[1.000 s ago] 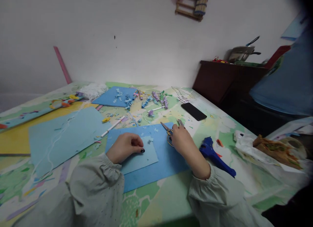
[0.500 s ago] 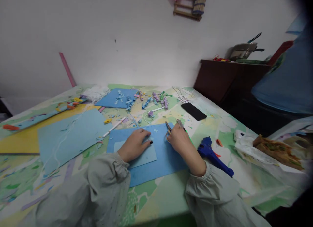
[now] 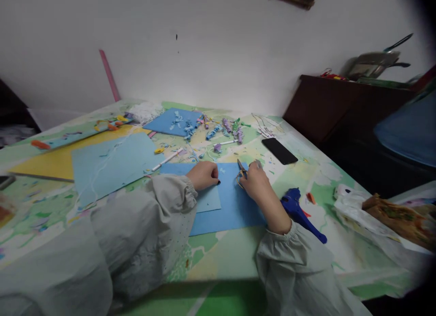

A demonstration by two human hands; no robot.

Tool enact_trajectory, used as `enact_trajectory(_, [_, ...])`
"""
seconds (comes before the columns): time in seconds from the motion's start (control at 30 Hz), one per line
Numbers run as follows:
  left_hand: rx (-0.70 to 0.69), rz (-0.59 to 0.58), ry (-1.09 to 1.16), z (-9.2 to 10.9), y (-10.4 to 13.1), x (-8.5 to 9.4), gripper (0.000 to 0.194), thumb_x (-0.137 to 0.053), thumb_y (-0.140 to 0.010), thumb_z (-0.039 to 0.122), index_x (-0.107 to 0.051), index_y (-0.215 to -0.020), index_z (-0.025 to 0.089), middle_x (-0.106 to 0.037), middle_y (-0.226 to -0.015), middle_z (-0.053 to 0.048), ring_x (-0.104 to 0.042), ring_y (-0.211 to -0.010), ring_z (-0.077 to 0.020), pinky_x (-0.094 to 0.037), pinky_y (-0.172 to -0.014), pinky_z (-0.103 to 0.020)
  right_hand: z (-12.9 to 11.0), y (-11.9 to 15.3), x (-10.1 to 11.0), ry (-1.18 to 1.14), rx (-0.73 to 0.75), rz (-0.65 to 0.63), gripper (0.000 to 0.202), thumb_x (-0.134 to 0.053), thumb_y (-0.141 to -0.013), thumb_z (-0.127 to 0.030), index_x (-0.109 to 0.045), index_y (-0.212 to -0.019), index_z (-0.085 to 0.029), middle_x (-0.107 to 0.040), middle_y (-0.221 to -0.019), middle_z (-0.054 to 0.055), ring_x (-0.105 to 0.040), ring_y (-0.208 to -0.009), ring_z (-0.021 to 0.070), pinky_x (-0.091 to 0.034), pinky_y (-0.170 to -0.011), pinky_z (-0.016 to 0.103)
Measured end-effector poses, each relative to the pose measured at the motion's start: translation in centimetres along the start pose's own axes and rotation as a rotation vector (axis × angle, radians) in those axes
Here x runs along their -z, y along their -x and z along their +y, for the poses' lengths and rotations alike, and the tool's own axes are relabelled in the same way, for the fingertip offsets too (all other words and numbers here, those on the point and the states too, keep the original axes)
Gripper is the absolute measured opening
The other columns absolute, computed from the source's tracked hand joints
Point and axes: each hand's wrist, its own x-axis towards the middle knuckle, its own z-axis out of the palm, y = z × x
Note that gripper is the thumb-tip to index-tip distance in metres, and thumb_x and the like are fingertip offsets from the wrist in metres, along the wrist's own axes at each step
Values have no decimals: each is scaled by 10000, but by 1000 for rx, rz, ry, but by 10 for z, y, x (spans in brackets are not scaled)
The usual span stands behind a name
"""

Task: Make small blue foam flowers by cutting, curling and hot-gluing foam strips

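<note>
My left hand (image 3: 203, 175) rests over the light blue sheet (image 3: 208, 203), its fingers curled toward the thumb. Whatever lies between those fingertips is hidden or too small to name. Under that sheet is a larger, darker blue sheet (image 3: 229, 216). On its right side my right hand (image 3: 256, 180) is closed around scissors (image 3: 241, 168), with their blades pointing away from me and a yellowish handle loop showing. A grey metal tip (image 3: 258, 164) shows just past the right fingers; the rest of it is hidden.
Right of my right hand lie a blue glue gun (image 3: 299, 211), a black phone (image 3: 279, 151) and a wrapped sandwich (image 3: 397, 214). Small blue and purple figures (image 3: 214, 132) stand at the back. Left are a pale blue sheet (image 3: 116, 164), a white stick (image 3: 166, 159) and scraps.
My left fingers have drawn in from a flatter spread to a curl, near the light blue sheet's upper edge. My right hand keeps its grip. The view has turned slightly left and down.
</note>
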Motion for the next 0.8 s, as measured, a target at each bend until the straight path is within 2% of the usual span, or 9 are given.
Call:
enact_trajectory(0.23, [-1, -24, 71, -3, 5, 1, 59, -595, -619, 126, -607, -591, 177, -593, -603, -5, -533, -623, -159, -364, -590, -252, 1, 0, 0, -8, 14, -31, 314, -472, -779, -180, -433, -1068, -63, -588, -987, 203, -583, -932, 299, -394, -691, 317])
enact_trajectory(0.43, [22, -5, 152, -9, 10, 1, 136, -584, -617, 130, -622, -746, 153, -591, -652, 2, -532, -613, -135, -383, -584, -233, 0, 2, 1, -36, -7, -12, 333, -495, -778, -160, -434, -1087, -52, -572, -1024, 207, -571, -967, 302, -392, -715, 315])
enact_trajectory(0.57, [25, -12, 184, -12, 6, 0, 177, -615, -620, 199, -640, -788, 149, -579, -640, 8, -518, -595, -131, -378, -574, -234, 1, 2, 1, -29, 15, 36, 300, -462, -786, -126, -443, -1076, -50, -566, -1025, 203, -574, -955, 291, -391, -709, 313])
enact_trajectory(0.8, [2, -29, 260, -10, 0, 0, 52, -631, -556, 154, -619, -606, 160, -565, -581, 22, -501, -578, -129, -358, -566, -238, 3, 1, -6, -63, 40, 123, 291, -422, -782, -104, -468, -1066, -59, -572, -1003, 187, -570, -938, 282, -390, -701, 312])
